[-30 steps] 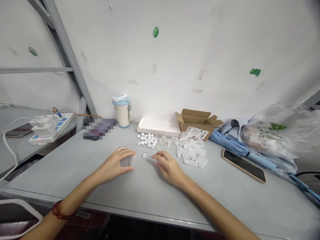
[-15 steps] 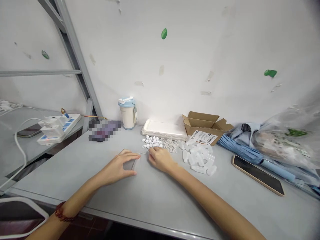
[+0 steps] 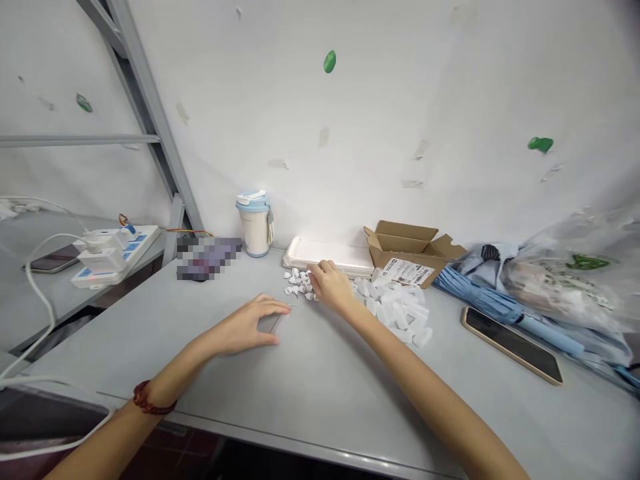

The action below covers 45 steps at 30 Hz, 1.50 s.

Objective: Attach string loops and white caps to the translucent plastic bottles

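My left hand (image 3: 255, 323) is just above the desk, thumb and fingers curved around a clear plastic piece (image 3: 279, 323) with straight edges. A thin white string (image 3: 296, 305) shows near its top end. My right hand (image 3: 331, 285) is over the pile of small white cone-like pieces (image 3: 299, 280), its fingers bent together; whatever is in them is hidden. It covers most of the tangle of white strings. To its right lies a heap of translucent plastic sleeves (image 3: 400, 308).
Behind the pieces are a stack of white trays (image 3: 330, 255) and an open cardboard box (image 3: 405, 250). A lidded cup (image 3: 257, 230) stands at the back. On the right are a phone (image 3: 513, 345), a blue umbrella (image 3: 480, 300) and a plastic bag (image 3: 575, 280). A power strip (image 3: 137, 250) is at left.
My right hand has moved away from the left hand, up and to the right, onto the white pieces and strings. My left hand has shifted slightly right, still around the clear piece.
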Available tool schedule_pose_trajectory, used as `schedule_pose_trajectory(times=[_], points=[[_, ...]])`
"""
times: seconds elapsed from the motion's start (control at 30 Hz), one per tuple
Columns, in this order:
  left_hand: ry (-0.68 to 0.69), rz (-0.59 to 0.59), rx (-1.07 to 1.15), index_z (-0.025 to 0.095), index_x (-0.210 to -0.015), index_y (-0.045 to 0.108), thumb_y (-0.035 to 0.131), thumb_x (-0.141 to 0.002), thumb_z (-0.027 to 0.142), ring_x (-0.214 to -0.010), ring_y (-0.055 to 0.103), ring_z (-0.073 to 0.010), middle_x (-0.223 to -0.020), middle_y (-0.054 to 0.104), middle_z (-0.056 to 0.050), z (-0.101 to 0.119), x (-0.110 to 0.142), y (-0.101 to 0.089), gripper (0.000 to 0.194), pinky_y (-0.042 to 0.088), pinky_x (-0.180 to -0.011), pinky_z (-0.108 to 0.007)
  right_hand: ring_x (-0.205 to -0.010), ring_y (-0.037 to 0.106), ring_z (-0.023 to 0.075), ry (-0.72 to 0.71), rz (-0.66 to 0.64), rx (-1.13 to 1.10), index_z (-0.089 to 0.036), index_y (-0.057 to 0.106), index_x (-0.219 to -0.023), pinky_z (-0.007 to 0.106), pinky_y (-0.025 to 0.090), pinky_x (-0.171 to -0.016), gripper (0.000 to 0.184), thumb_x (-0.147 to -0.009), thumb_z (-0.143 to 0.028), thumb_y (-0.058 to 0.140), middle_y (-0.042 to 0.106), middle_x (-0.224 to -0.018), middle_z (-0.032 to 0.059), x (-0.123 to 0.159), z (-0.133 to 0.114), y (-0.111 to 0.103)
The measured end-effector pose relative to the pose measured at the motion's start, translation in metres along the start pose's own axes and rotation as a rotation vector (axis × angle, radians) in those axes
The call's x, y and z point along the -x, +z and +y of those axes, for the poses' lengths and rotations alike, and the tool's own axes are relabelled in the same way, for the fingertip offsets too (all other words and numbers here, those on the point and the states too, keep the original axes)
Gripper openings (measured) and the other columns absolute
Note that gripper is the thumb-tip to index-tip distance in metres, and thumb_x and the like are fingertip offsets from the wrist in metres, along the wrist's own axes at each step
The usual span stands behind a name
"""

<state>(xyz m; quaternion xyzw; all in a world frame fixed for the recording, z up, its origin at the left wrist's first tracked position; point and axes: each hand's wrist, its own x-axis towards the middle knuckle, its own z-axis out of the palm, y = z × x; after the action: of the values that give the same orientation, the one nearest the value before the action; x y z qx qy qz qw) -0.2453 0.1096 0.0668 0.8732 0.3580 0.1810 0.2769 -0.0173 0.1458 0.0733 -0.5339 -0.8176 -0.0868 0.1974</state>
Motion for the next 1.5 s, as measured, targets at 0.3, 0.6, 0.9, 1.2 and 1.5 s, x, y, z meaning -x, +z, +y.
schedule_pose_trajectory(times=[0.3, 0.6, 0.9, 1.2, 1.5], points=[[0.018, 0.008, -0.012, 0.028, -0.120, 0.057, 0.070, -0.072, 0.038, -0.118, 0.048, -0.0245, -0.125, 0.059, -0.004, -0.004, -0.001, 0.001, 0.050, 0.041, -0.100, -0.042, -0.089, 0.054, 0.0237, 0.100, 0.195, -0.093, -0.015, 0.057, -0.103, 0.033, 0.044, -0.075, 0.025, -0.093, -0.023, 0.035, 0.060, -0.091, 0.0110, 0.060, 0.033, -0.023], [0.020, 0.019, -0.028, 0.028, -0.118, 0.058, 0.068, -0.074, 0.037, -0.118, 0.049, -0.0242, -0.125, 0.059, -0.003, -0.004, -0.001, 0.000, 0.046, 0.042, -0.099, -0.041, -0.083, 0.055, 0.0223, 0.150, 0.250, -0.220, -0.018, 0.057, -0.099, 0.033, 0.043, -0.071, 0.021, -0.091, -0.027, 0.039, 0.061, -0.085, 0.0086, 0.099, 0.049, -0.030], [0.040, 0.020, -0.034, 0.029, -0.118, 0.058, 0.066, -0.075, 0.036, -0.114, 0.053, -0.0243, -0.123, 0.061, -0.003, -0.005, -0.001, -0.001, 0.044, 0.044, -0.096, -0.042, -0.073, 0.053, 0.0188, 0.336, 0.240, -0.380, -0.017, 0.058, -0.095, 0.028, 0.042, -0.058, 0.023, -0.089, -0.032, 0.042, 0.061, -0.084, 0.0077, 0.107, 0.054, -0.033], [0.055, -0.019, -0.048, 0.030, -0.120, 0.055, 0.065, -0.077, 0.039, -0.124, 0.044, -0.0242, -0.134, 0.052, -0.003, -0.008, 0.000, 0.000, 0.045, 0.038, -0.102, -0.043, -0.073, 0.053, 0.0189, 0.307, 0.213, -0.368, -0.016, 0.058, -0.095, 0.028, 0.042, -0.058, 0.024, -0.089, -0.032, 0.042, 0.061, -0.081, 0.0076, 0.108, 0.056, -0.029], [-0.013, -0.025, -0.018, 0.029, -0.123, 0.053, 0.063, -0.078, 0.046, -0.128, 0.040, -0.0240, -0.137, 0.049, -0.002, 0.004, 0.000, -0.006, 0.049, 0.037, -0.104, -0.040, -0.076, 0.056, 0.0194, 0.278, 0.218, -0.288, -0.016, 0.059, -0.100, 0.028, 0.043, -0.059, 0.023, -0.088, -0.025, 0.041, 0.063, -0.086, 0.0086, 0.108, 0.057, -0.029]])
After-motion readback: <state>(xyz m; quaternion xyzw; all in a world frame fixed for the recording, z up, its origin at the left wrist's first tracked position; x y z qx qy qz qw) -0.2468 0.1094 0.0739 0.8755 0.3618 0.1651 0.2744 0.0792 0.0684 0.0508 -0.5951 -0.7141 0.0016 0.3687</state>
